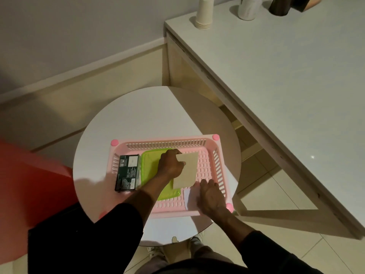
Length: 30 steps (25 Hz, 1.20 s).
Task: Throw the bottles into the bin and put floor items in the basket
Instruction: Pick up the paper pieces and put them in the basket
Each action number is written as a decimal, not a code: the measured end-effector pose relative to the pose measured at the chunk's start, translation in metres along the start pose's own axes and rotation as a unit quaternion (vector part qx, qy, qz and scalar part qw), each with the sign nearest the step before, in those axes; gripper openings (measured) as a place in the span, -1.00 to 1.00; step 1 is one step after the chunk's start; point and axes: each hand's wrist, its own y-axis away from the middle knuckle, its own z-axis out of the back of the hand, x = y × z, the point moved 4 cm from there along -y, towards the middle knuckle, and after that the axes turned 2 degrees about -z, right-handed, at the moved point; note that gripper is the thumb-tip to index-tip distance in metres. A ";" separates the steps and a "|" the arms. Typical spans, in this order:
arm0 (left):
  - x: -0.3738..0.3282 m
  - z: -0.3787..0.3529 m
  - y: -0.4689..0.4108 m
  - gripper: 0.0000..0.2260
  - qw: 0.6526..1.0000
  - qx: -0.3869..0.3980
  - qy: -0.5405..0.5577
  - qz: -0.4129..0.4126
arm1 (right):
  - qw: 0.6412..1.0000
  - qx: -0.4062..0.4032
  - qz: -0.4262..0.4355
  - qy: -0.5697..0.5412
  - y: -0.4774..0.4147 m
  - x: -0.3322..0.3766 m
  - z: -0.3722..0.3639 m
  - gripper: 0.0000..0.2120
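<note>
We see a pink slotted plastic basket (pixel 206 163), smooth with a soft sheen, holding a glossy lime-green plastic lid (pixel 150 167), with a dark green printed cardboard box (pixel 127 173) at its left edge and a matt beige paper card (pixel 187 171) over its right half. Its near right corner holds a matt white paper sheet (pixel 190 197), and under the basket we find a smooth round white table (pixel 138 115). Far right, a polished white counter (pixel 276 86) bears matt white paper cups (pixel 204 14).
</note>
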 end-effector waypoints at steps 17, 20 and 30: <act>-0.013 -0.035 -0.040 -0.46 0.997 -0.016 -0.073 0.005 | 0.971 -0.021 0.229 0.067 0.040 0.008 0.018 -0.66; -0.011 -0.044 -0.025 -0.29 0.985 -0.055 -0.160 -0.018 | 0.972 -0.070 0.219 0.049 0.049 0.005 0.018 -0.69; 0.018 -0.084 0.006 -0.29 0.908 0.070 -0.347 -0.226 | 0.954 -0.161 0.220 0.125 0.048 0.008 0.014 -0.55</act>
